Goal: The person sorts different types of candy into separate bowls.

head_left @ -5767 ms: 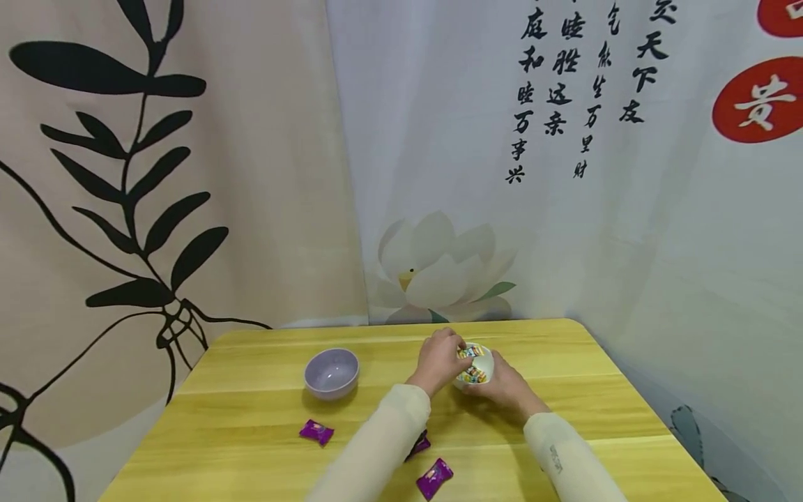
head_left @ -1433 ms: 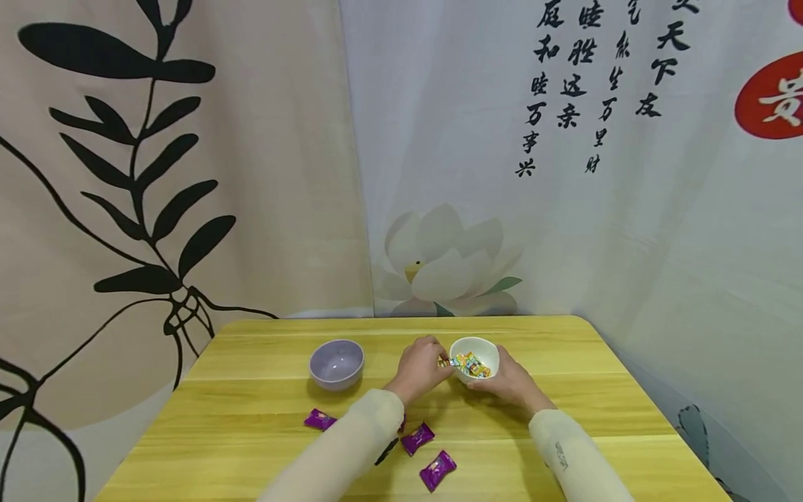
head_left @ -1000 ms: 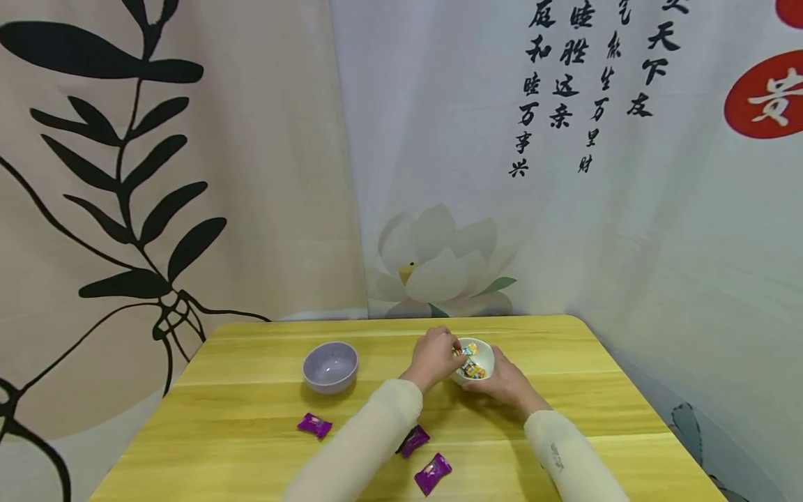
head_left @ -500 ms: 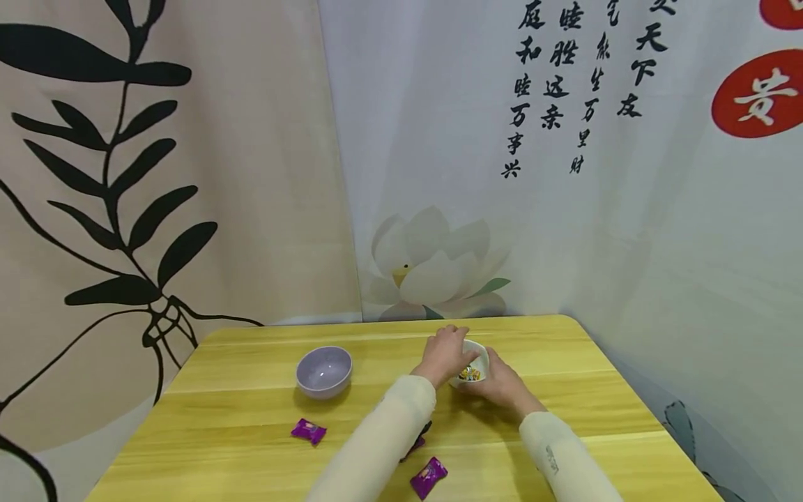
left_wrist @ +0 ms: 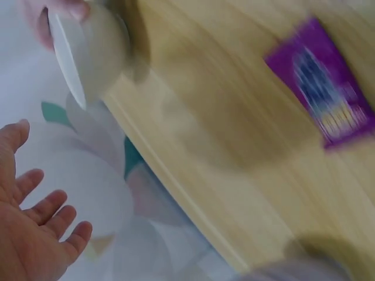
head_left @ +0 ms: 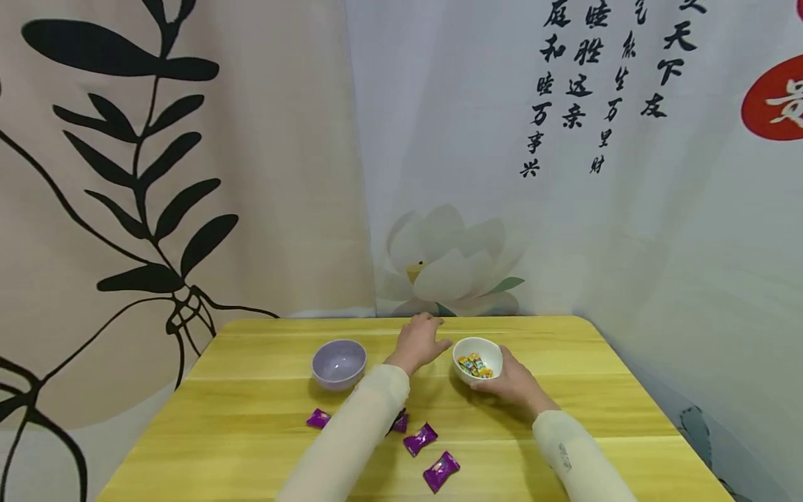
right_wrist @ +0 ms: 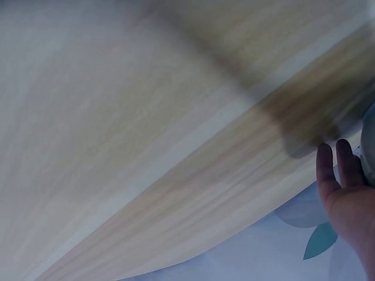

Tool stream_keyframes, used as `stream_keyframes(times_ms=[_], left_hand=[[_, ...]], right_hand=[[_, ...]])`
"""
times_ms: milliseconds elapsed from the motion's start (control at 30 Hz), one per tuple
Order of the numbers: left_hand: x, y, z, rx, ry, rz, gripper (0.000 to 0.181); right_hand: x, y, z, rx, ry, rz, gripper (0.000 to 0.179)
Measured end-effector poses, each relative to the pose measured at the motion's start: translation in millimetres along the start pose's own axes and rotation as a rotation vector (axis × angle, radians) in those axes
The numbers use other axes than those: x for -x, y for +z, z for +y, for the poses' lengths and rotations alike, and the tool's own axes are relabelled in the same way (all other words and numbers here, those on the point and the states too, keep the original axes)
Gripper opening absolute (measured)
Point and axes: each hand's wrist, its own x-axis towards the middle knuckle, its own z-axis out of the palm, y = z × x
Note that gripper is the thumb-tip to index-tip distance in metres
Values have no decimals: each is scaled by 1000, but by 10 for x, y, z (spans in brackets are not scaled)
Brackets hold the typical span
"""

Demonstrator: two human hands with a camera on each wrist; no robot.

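Note:
My right hand holds a small white bowl at its right side, thumb near the front rim. Several small yellow, blue and orange wrapped candies lie inside the bowl. Left of the bowl, my left hand hovers with nothing in it. The left wrist view has the fingers of that hand spread loosely apart, below the tilted white bowl. Only part of the right hand shows in the right wrist view, its fingers alongside the bowl at the frame's edge.
A lilac bowl stands on the wooden table to the left. Purple wrapped candies lie near the front, one partly behind the left sleeve. A printed curtain hangs behind the table.
A wrapped candy that the left hand pinched beside the white bowl has left its fingers. That hand has drawn away leftward from over the bowl. The right hand keeps its hold.

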Motion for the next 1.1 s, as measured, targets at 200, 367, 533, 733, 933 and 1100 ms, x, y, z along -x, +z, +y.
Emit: stream_keyframes(times_ms=[200,367,533,733,933,1100], left_hand=[[63,-155,-320,34,-4,10,53],[129,-368,-665,43,-54,5,58],[263,-626,-1042,82,-116,3,64],[498,-773,-1495,127,-180,-7,76],[772,-708,-1842,193,-245,-60,98],[981,-552,-1934,287,-279,-121,110]], right_hand=[[8,-33,20,7,13,-3,102],[5,-30,12,-2,24,-9,103],[0,-28,-26,-3,23,-18,104],[-6,-26,-39,4,30,-25,103],[-33,-1,-2,21,44,-29,106],[-13,12,0,12,48,-28,107]])
